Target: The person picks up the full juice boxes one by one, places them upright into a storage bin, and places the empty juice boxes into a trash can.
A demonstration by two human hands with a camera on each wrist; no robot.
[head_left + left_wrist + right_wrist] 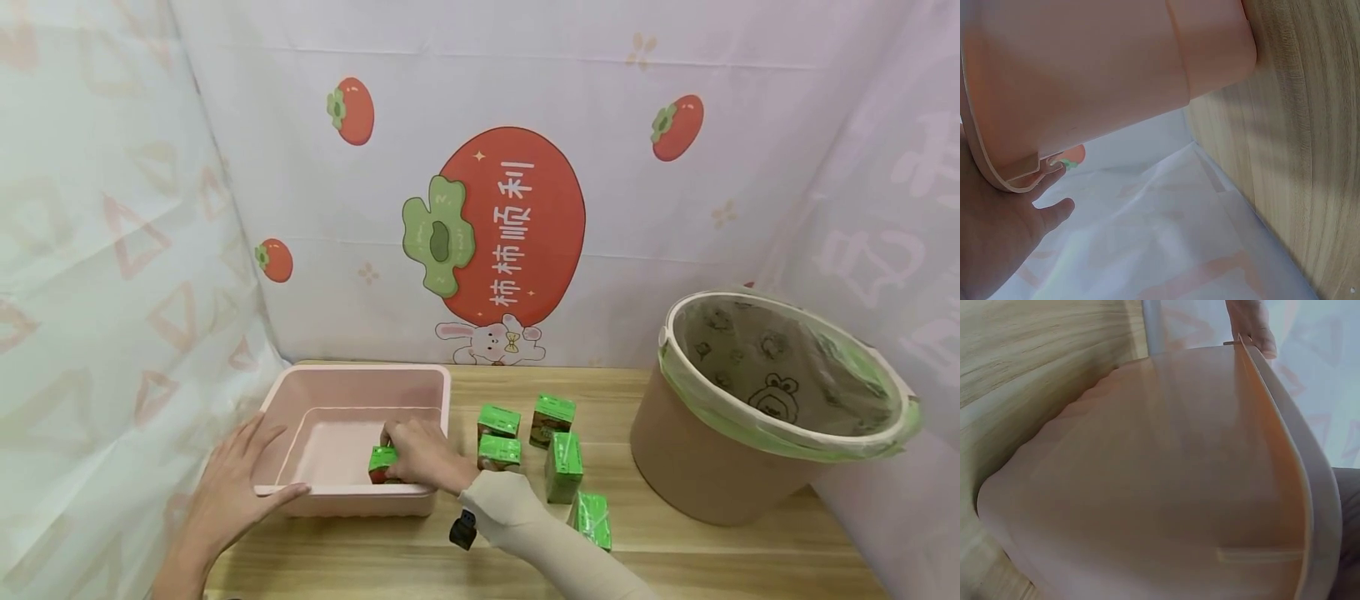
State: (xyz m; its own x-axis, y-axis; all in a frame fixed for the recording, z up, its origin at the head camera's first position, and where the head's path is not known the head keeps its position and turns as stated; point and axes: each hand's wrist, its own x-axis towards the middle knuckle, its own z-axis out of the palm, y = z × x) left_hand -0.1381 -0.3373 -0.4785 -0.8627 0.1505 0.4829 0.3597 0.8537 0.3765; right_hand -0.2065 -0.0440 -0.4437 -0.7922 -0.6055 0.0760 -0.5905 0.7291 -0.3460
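Observation:
A pink plastic bin stands on the left part of the wooden table. My right hand reaches over its front right rim and holds a small green-topped box with reddish sides, low inside the bin. The hand covers part of that box. At the bin's left side my left hand rests against the rim with its fingers spread and the thumb along the front corner. In the left wrist view the left hand lies at the bin's rim, thumb extended. Bin walls fill most of the right wrist view.
Several green-topped boxes stand right of the bin, one nearer the front. A large pink bucket with a green patterned liner stands at the right. Printed white cloth hangs behind and at both sides.

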